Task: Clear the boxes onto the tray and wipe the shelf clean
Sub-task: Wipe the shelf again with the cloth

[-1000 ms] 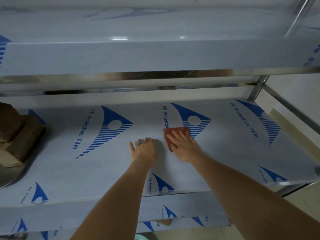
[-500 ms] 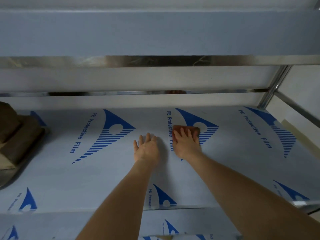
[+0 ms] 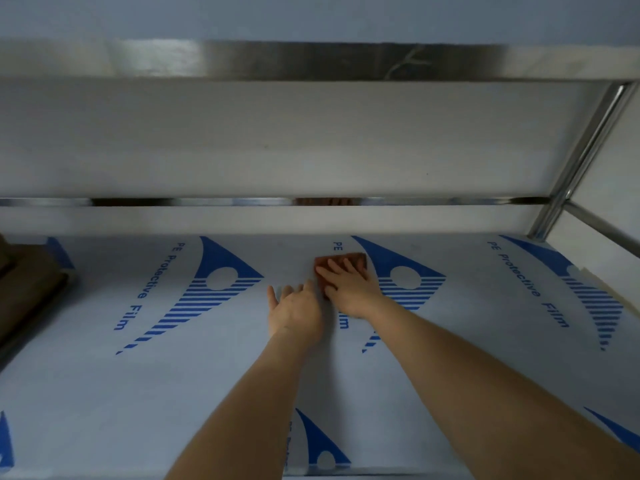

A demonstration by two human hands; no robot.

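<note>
The right hand presses a reddish-brown cloth flat on the shelf with straight, spread fingers, and hand and cloth now lie farther back than a second ago, close to the rear lip and just left of a blue triangle print on the protective film. The left hand has moved back with it and rests palm-down, fingers extended and holding nothing, its fingertips right beside the cloth's left edge. The brown boxes sit at the far left edge, now mostly cut off from view.
</note>
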